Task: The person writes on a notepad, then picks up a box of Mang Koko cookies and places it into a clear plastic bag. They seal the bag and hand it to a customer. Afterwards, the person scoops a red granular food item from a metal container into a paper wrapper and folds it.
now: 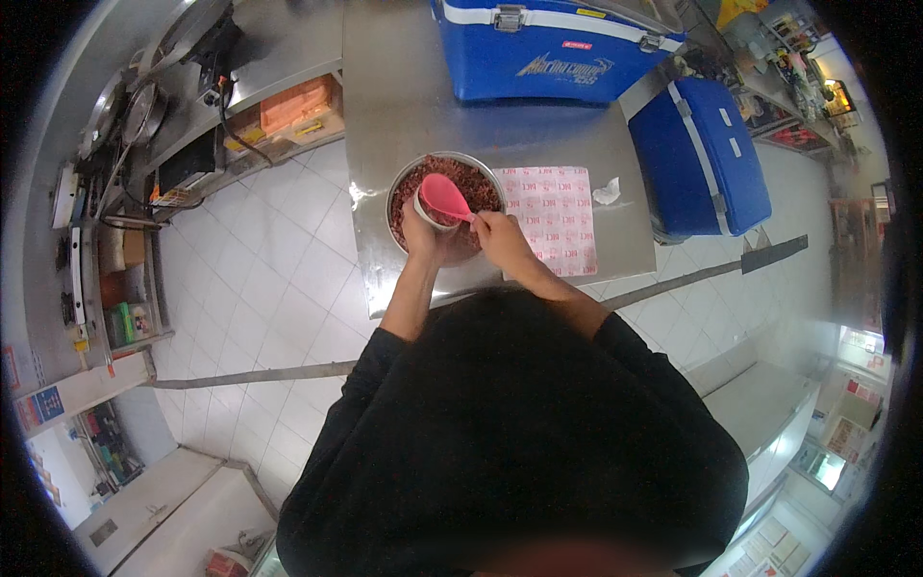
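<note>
A round metal pot filled with reddish-brown cooked grain, apparently rice, stands on the steel table. Over its left part, my left hand grips a small white cup with some of the grain inside. My right hand has its fingers around the handle of a pink rice paddle. The paddle's broad head lies across the cup's opening and hides part of it. Just right of the pot, beneath my right forearm, is a sheet of printed red-and-white wrapping paper.
A crumpled white tissue lies right of the paper. At the table's back sits a blue cooler box; a second blue cooler is beyond the right edge. Counters with pans line the left, across the tiled floor.
</note>
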`<act>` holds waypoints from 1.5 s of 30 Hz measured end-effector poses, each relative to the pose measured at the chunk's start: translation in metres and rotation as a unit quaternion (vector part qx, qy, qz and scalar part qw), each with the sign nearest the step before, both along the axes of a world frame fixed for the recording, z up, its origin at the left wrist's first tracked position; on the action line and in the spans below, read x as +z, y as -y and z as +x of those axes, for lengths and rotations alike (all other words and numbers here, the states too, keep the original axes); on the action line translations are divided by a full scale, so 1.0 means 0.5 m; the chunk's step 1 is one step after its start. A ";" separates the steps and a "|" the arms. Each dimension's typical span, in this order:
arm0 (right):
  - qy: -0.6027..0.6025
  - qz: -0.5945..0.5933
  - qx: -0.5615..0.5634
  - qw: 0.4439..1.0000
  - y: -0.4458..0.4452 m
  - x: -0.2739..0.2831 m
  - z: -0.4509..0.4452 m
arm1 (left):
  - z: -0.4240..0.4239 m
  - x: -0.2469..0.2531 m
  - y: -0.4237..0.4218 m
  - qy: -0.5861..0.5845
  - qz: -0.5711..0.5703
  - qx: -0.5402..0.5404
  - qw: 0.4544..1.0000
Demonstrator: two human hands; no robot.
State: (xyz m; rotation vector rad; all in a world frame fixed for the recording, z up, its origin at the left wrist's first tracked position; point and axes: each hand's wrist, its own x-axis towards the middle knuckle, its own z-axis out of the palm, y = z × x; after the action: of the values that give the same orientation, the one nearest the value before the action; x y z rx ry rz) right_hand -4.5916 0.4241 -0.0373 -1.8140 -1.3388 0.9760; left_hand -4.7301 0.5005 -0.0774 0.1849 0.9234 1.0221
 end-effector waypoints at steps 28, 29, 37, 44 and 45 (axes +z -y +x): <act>-0.015 0.101 -0.015 0.995 0.012 0.020 -0.032 | -0.001 0.027 -0.034 -0.289 0.185 -0.008 0.939; 0.020 0.067 -0.003 0.998 0.019 0.026 -0.027 | -0.002 0.034 -0.036 -0.291 0.167 -0.007 0.942; 0.279 0.008 0.040 0.959 0.003 0.021 0.060 | -0.074 0.107 -0.027 0.010 0.075 0.018 0.997; -0.460 0.088 -0.128 0.875 -0.037 -0.011 -0.026 | 0.050 0.092 0.028 0.063 0.110 -0.023 0.992; -0.655 0.007 -0.160 0.738 -0.025 -0.009 -0.016 | 0.079 0.093 0.039 -0.014 0.134 -0.042 0.990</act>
State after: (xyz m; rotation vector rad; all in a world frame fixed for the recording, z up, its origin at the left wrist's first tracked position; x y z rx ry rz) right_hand -4.5994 0.4368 -0.0418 -0.7913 -0.1129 1.5335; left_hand -4.6908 0.4808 -0.0310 0.4598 0.7948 1.0646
